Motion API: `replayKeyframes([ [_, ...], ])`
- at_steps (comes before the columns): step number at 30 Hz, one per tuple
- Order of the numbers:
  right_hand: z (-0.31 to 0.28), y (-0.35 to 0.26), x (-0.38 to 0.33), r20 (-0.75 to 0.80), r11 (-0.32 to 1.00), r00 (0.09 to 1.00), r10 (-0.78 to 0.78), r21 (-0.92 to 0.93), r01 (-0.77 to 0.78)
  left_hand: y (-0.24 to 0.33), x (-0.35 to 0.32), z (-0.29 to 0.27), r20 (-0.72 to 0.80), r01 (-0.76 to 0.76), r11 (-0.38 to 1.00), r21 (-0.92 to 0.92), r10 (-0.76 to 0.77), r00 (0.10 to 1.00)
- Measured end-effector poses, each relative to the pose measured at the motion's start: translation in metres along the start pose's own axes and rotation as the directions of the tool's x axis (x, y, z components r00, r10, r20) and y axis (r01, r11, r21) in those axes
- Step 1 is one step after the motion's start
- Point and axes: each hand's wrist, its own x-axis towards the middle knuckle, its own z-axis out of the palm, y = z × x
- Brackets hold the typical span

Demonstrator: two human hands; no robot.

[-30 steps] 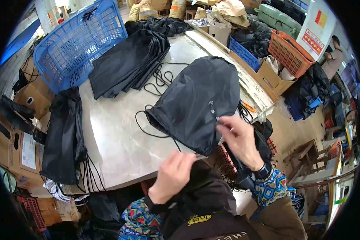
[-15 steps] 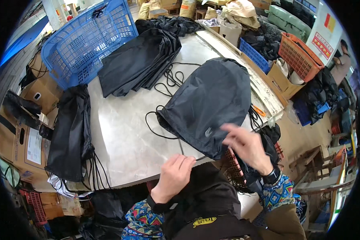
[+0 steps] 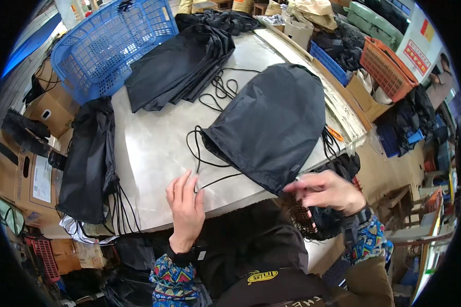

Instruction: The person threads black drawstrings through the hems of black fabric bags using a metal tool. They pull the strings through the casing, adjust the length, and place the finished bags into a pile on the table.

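Note:
A black drawstring bag [image 3: 274,120] lies flat on the pale tabletop, its mouth edge toward me and my left. Black cord [image 3: 217,181] runs from the mouth in loose loops. Beside these loops is my left hand [image 3: 185,209], fingers stretched upward and thumb apart; the cord passes by its fingertips, apparently not gripped. My right hand [image 3: 329,192] is at the bag's near right corner, fingertips by the fabric. Motion blurs its fingers, so I cannot see whether they pinch anything.
Stacked black bags [image 3: 182,69] lie at the back, by a tilted blue basket [image 3: 112,48]. More black bags [image 3: 87,163] hang over the left edge near cardboard boxes [image 3: 33,176]. An orange-handled tool [image 3: 334,133] lies on the right. An orange crate [image 3: 386,66] stands beyond.
My left hand has moved left and its fingers have opened from a pinch on the cord. My right hand has dropped slightly to the bag's corner. The cord loops have shifted.

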Motion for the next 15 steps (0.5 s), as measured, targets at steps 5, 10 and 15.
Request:
replayKeyframes([
  [5,0.035,0.013,0.017,0.137,0.922,0.963,0.232,0.283,-0.263,0.067,0.023,0.013,0.264,0.082,0.725,-0.684,0.141,0.954],
  [10,0.030,0.032,0.010,0.056,0.835,0.997,0.047,0.546,-0.070,0.068,0.011,0.020,0.461,0.390,0.567,-0.725,-0.021,0.887],
  [15,0.053,0.028,0.027,-0.422,0.870,0.904,0.067,0.468,0.154,0.093,-0.005,0.022,0.230,-0.082,0.702,-0.708,0.338,0.913],
])
